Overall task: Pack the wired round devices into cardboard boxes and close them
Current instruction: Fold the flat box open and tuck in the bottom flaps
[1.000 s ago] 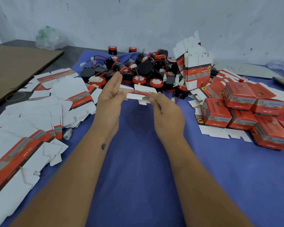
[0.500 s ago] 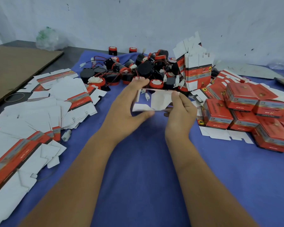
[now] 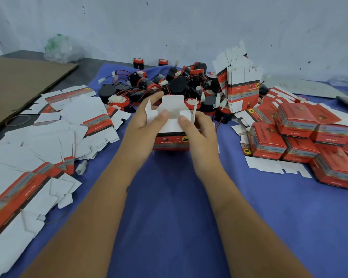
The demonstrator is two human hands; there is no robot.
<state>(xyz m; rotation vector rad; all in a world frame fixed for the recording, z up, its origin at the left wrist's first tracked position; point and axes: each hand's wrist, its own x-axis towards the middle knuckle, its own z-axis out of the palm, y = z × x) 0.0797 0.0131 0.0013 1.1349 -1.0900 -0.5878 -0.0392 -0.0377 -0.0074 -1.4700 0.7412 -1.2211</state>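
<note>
Both hands hold one small red-and-white cardboard box (image 3: 172, 140) above the blue cloth at the centre. My left hand (image 3: 141, 135) grips its left side and my right hand (image 3: 199, 137) its right side. Both thumbs press on the white end flaps (image 3: 172, 111), which stand partly unfolded. Behind the box lies a heap of black-and-red round devices (image 3: 175, 87) with red and black wires and white plugs.
Flat unfolded box blanks (image 3: 48, 137) spread over the left side. A standing bundle of flat blanks (image 3: 241, 87) rises at the back right. Several closed red boxes (image 3: 301, 137) are piled at the right. A brown cardboard sheet (image 3: 18, 81) lies far left.
The flat blank held edge-on between my hands has been opened into a box shape, and my hands have dropped slightly with thumbs now on the end flaps.
</note>
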